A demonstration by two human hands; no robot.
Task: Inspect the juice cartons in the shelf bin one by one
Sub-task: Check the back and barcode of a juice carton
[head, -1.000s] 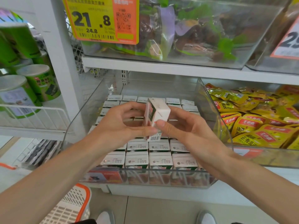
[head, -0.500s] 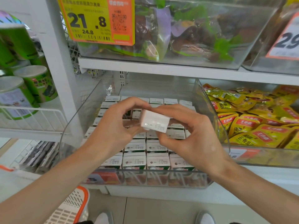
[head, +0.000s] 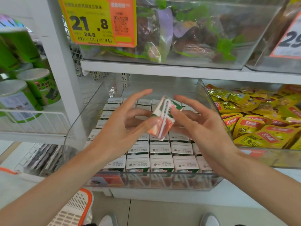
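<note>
A juice carton [head: 162, 118] is held in the air above the middle of the clear shelf bin [head: 146, 182], tilted, with its white straw facing the camera and its orange end lowest. The carton is blurred, so its print cannot be read.

The left hand [head: 120, 128] reaches in over the bin's left half. Its fingers [head: 143, 95] are straight and spread, the forefinger pointing up and away, while the thumb touches the carton's lower left edge. Whether the fingers behind the carton touch it cannot be told.

The right hand [head: 200, 126] comes in over the bin's right half and pinches the carton, with the thumb pressed on its front face and the middle fingers behind it. The right forefinger [head: 184, 99] stands free above the carton, clear of it.

Inside the bin, rows of cartons [head: 161, 162] stand upright and packed close, tops up, from the front wall to the back.

Just to the right of the bin lies a second clear bin of yellow snack packs [head: 254, 126]. On the shelf above the bin hangs a yellow and orange price tag [head: 97, 22] reading 21.8. Left of the bin, beyond a white upright, green cans [head: 37, 85] sit in a wire rack. Below the bin's left corner an orange-rimmed basket [head: 73, 211] shows – partly out of view.
</note>
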